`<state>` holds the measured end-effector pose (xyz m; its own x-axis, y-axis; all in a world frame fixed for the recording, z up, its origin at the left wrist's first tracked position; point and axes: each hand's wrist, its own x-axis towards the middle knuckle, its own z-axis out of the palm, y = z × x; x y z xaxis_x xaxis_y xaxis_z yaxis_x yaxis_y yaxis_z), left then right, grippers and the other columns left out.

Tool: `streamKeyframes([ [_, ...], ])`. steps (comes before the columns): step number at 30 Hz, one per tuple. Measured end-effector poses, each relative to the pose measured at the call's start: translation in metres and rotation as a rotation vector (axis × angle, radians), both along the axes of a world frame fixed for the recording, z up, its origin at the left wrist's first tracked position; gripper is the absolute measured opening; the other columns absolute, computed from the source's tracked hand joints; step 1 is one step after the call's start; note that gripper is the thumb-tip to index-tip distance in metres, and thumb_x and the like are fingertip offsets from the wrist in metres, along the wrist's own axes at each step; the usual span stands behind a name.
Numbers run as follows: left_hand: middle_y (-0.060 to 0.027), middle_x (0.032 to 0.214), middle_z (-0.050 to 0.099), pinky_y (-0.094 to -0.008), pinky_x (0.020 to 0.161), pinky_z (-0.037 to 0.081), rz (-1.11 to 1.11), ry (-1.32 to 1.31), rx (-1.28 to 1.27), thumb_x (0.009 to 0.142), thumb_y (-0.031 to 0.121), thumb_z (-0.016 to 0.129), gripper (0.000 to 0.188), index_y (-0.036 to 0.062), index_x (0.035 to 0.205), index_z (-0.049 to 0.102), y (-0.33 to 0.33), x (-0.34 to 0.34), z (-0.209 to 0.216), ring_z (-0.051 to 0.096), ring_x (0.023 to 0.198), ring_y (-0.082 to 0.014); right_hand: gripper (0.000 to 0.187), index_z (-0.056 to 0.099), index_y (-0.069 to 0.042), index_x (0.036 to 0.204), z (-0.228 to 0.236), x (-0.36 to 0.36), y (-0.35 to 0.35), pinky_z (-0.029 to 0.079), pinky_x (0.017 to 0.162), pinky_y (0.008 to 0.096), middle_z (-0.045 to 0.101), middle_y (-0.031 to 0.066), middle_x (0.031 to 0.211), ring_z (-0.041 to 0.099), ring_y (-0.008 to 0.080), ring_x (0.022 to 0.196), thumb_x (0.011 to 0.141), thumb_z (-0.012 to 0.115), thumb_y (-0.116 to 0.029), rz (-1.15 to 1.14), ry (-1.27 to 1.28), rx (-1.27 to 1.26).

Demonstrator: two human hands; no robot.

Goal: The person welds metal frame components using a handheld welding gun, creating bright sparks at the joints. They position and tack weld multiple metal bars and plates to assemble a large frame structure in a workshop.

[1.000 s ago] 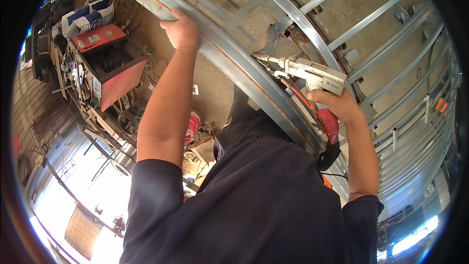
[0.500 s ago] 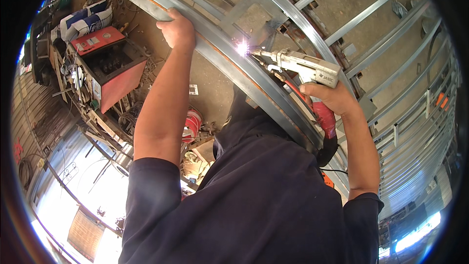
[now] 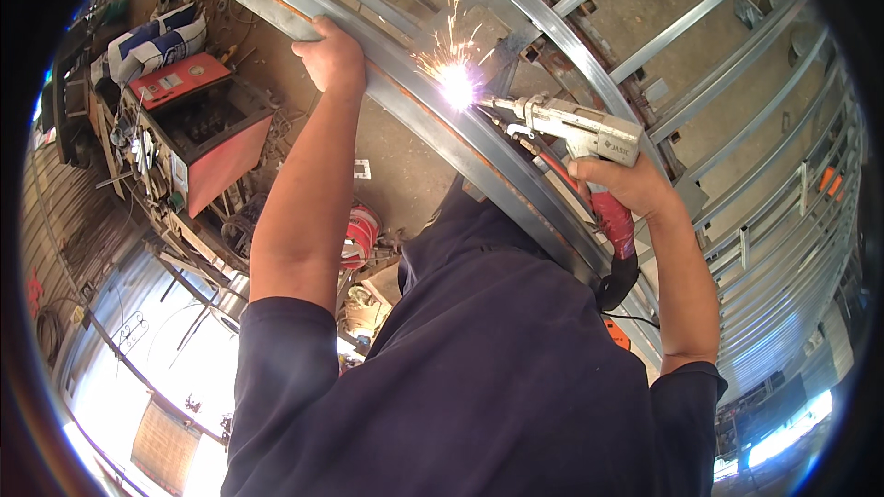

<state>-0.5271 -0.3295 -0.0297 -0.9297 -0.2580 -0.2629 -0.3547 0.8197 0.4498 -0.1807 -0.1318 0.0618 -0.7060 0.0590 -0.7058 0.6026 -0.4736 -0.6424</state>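
My left hand [image 3: 333, 57] is wrapped round the near edge of a long grey steel frame [image 3: 398, 57], which slants from the upper left down to the lower right. My right hand [image 3: 626, 186] is closed round the red-wrapped grip of a pale welding gun [image 3: 578, 127]. The gun's nozzle points left at the frame's upper face, to the right of my left hand. A bright violet-white arc [image 3: 458, 88] burns at the tip, and orange sparks fly upward from it. The glare hides the spot being welded. A red hose [image 3: 555, 166] runs along below the gun.
Racks of curved steel tubing [image 3: 700, 32] fill the right side. At left stands a red open-topped metal box [image 3: 226, 166] on a cluttered bench, with white and blue bags [image 3: 166, 44] behind it. A red cable reel [image 3: 361, 237] lies on the floor under the frame.
The arc has grown larger and brighter, and a spray of orange sparks now rises from it. Both hands keep nearly the same places.
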Motion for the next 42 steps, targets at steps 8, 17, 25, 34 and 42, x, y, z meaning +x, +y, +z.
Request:
streamKeyframes([
  [8,-0.0359,0.128,0.064,-0.0535,0.099,0.055,-0.006,0.007,0.027,0.104,0.056,0.041,0.079,-0.0117,0.144,0.035,-0.004,-0.005,-0.007,0.067,0.115,-0.0479,0.046,0.063,-0.002,0.129,-0.003,0.007,0.0,0.055,0.065,0.0307,0.068,0.0031,0.092,0.065,0.0125,0.074,0.087,0.079,-0.01,0.006,-0.063,0.024],
  [17,-0.0369,0.131,0.062,-0.0536,0.102,0.053,-0.009,0.02,0.06,0.104,0.057,0.043,0.083,-0.013,0.147,0.032,-0.006,-0.006,-0.009,0.065,0.119,-0.0496,0.035,0.068,-0.002,0.115,0.006,0.018,-0.007,0.057,0.065,0.0327,0.071,0.0053,0.09,0.067,0.0142,0.074,0.085,0.082,-0.013,-0.068,-0.042,0.092],
  [25,-0.0378,0.134,0.06,-0.0547,0.105,0.051,-0.003,0.052,0.023,0.103,0.058,0.049,0.083,-0.0134,0.143,0.035,-0.015,-0.011,-0.023,0.063,0.123,-0.0488,0.045,0.068,0.0,0.119,0.083,0.119,0.009,0.057,0.063,0.0338,0.072,0.01,0.089,0.068,0.0176,0.072,0.079,0.085,-0.013,-0.31,-0.234,0.061],
  [34,-0.0264,0.156,0.047,-0.0451,0.111,0.05,-0.057,-0.001,0.351,0.097,0.052,0.067,0.093,-0.009,0.158,0.031,-0.031,0.07,-0.01,0.058,0.134,-0.0383,0.064,0.064,-0.001,0.136,0.108,0.285,0.016,0.058,0.07,0.0339,0.072,0.007,0.104,0.068,0.0161,0.087,0.076,0.088,-0.005,-0.248,-0.454,0.047],
  [42,-0.0254,0.143,0.053,-0.0481,0.112,0.045,-0.539,0.357,-0.012,0.094,0.039,0.075,0.077,-0.0027,0.151,0.044,-0.011,0.277,0.017,0.054,0.133,-0.037,0.061,0.064,-0.001,0.136,0.068,0.348,0.024,0.057,0.066,0.0336,0.071,0.0073,0.1,0.067,0.0157,0.082,0.079,0.084,-0.003,-0.151,-0.316,0.001],
])
